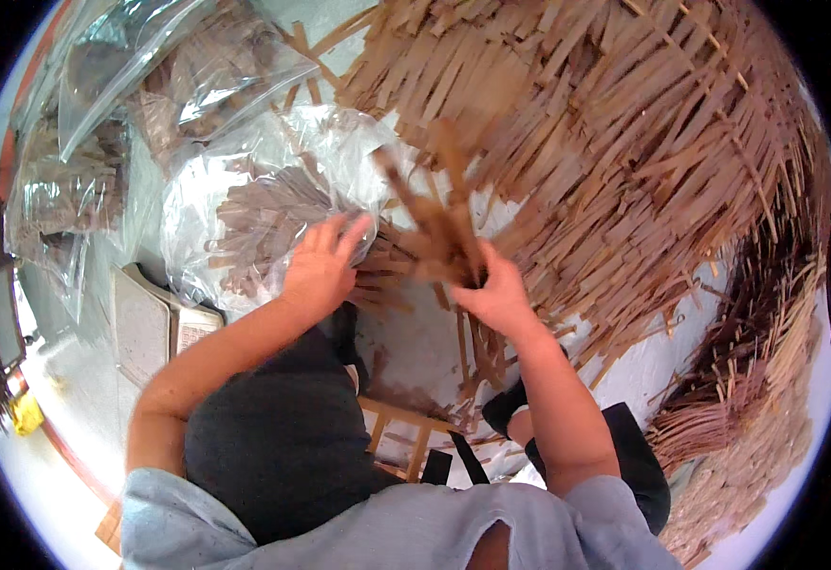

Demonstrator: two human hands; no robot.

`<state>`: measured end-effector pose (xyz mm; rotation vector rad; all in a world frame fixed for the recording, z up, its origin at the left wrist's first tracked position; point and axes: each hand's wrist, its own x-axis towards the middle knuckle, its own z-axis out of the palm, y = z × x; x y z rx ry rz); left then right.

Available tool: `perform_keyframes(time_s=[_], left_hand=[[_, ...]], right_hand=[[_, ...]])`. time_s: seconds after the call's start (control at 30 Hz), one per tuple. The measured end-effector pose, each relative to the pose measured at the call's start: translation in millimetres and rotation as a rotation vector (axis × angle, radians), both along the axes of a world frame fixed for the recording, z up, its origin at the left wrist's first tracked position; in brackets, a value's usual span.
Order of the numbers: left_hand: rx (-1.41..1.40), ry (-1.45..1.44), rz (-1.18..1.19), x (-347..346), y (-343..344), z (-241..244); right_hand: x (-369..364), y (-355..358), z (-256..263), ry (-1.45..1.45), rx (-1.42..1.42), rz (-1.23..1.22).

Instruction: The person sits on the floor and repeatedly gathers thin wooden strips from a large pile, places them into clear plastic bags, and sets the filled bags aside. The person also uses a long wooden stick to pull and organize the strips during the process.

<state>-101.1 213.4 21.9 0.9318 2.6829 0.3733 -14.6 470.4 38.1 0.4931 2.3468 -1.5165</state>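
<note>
My right hand (492, 288) grips a small bunch of flat brown strips (451, 221), blurred by motion, that fan out away from me. To its left, my left hand (326, 260) lies on the mouth of a clear plastic bag (195, 192), fingers spread apart. Inside that bag is a bundle of similar brown strips (266, 221), and some ends stick out of it towards my right hand. Whether my left hand pinches the film cannot be seen. A few loose strips (483, 342) lie on the floor just below my right hand.
A large spread of brown strips (601, 157) covers the floor ahead and to the right. Filled clear bags (77, 178) stand at the left, by a pale device with a keypad (198, 328). Darker and lighter bundles (700, 420) lie at the far right. A wooden frame (415, 442) is between my legs.
</note>
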Motion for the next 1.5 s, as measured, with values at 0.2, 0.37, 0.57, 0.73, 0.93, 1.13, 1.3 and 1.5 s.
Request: perform_keyframes(time_s=[0.2,0.37,0.57,0.73,0.93,1.13,1.3,1.5], left_hand=[[0.682,-0.679,0.871,-22,-43,-29],[0.694,-0.64,0.735,-36,-41,38],[0.627,-0.469,0.175,-23,-38,57],[0.639,-0.521,0.094,-41,-37,61],[0.687,-0.195,0.725,-106,-106,-10],[0.144,0.174,0.753,-179,-198,-135],[0.436,-0.545,0.881,-174,-157,-111],[0.521,-0.286,1.062,-135,-210,-100]], right_hand=[[-28,-28,4,-0.309,0.412,0.566],[-61,-43,-1,-0.271,0.443,0.691],[-172,-108,18,-0.348,0.459,0.766],[-161,-161,-163,-0.079,-0.246,0.0],[-137,-90,-69,0.332,0.552,0.422],[-81,-22,-130,0.058,0.383,-0.278],[-112,-63,-115,0.028,-0.038,-0.108],[-70,-39,-78,0.123,0.096,-0.255]])
